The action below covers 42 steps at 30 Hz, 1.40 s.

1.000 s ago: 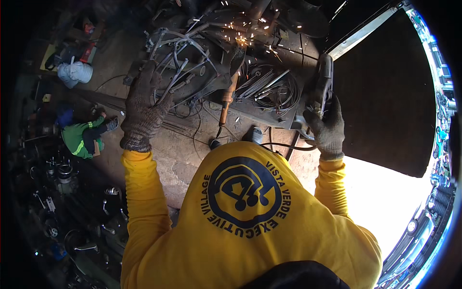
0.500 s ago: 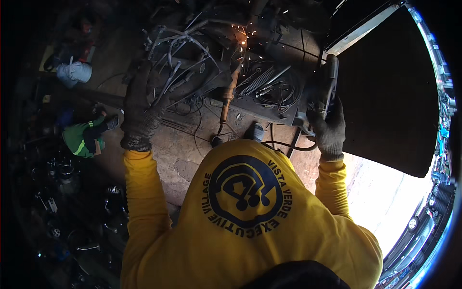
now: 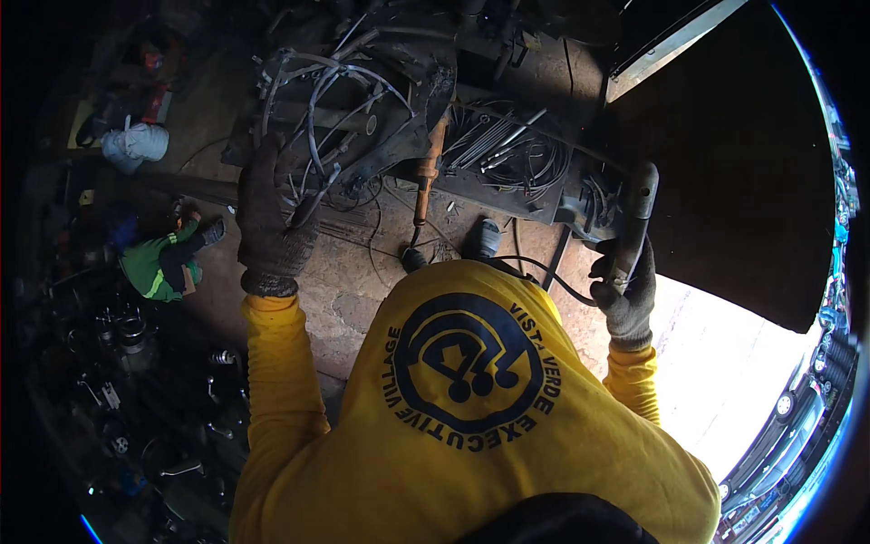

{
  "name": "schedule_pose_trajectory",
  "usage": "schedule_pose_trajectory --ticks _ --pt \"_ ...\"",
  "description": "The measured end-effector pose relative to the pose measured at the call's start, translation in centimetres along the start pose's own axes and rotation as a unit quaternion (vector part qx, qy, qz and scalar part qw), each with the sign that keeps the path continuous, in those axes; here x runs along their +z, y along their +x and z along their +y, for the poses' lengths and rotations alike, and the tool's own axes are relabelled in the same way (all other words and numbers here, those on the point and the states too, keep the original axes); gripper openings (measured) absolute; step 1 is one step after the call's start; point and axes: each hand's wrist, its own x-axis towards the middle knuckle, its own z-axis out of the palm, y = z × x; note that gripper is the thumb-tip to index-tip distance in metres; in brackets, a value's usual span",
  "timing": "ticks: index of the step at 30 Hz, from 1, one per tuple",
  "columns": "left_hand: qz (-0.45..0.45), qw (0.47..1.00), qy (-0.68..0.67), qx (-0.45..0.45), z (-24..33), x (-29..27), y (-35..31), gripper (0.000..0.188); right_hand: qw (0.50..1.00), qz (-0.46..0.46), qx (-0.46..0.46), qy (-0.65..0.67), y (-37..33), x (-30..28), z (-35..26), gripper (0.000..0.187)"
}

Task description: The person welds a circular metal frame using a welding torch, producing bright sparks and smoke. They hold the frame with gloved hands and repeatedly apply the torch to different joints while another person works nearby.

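Both my hands wear dark knitted work gloves. My left hand (image 3: 276,240) is at the left end of the dark workbench (image 3: 462,189). It closes around a slim dark rod-like piece with a paler end (image 3: 328,179), just below a tangle of bent metal bars (image 3: 317,100). Much of its grip is lost in shadow. On the right, my right hand (image 3: 627,304) wraps round a grey metal tube-shaped piece (image 3: 637,213), rounded at its upper end with a small hole. An orange-handled tool (image 3: 428,168) with a cable lies across the bench edge, apart from both hands.
Thin rods and coiled wire (image 3: 521,154) lie on the bench. A black cable (image 3: 553,276) runs near my right hand. A dark panel (image 3: 725,181) stands at right, with a parked car (image 3: 784,462) beyond. A person in a green jacket (image 3: 154,267) is low at left.
The sparks and glow above the orange-handled tool are gone. Both hands have drawn back toward me, each with its piece. The grey tube in my right hand has tilted.
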Motion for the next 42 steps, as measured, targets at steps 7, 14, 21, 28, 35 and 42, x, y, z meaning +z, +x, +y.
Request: schedule_pose_trajectory --ticks 7,14,21,28,35,42 --pt "-0.011 1.000 0.000 0.010 0.5 0.0 -0.6 0.073 0.999 0.007 0.038 -0.018 -0.5 0.3 0.4 0.100" --pt "-0.001 1.000 -0.016 0.000 0.4 0.3 -1.0 0.075 0.997 0.007 0.052 -0.050 -0.1 0.6 1.0 0.098" --pt "-0.005 1.000 -0.010 0.009 0.8 0.3 -0.8 0.074 0.996 -0.002 0.050 -0.068 0.2 0.4 1.4 0.097" --pt "-0.014 1.000 0.021 0.010 0.8 0.3 -0.8 0.074 0.995 -0.006 0.065 -0.070 0.2 0.8 0.9 0.099" --pt "-0.024 0.999 0.046 0.003 0.7 0.4 -1.0 0.073 0.995 -0.009 0.054 -0.082 0.1 0.8 0.9 0.096" --pt "-0.007 0.992 -0.099 -0.083 -0.6 0.9 -2.5 0.073 0.969 -0.023 0.211 0.126 0.6 0.4 0.3 0.078"
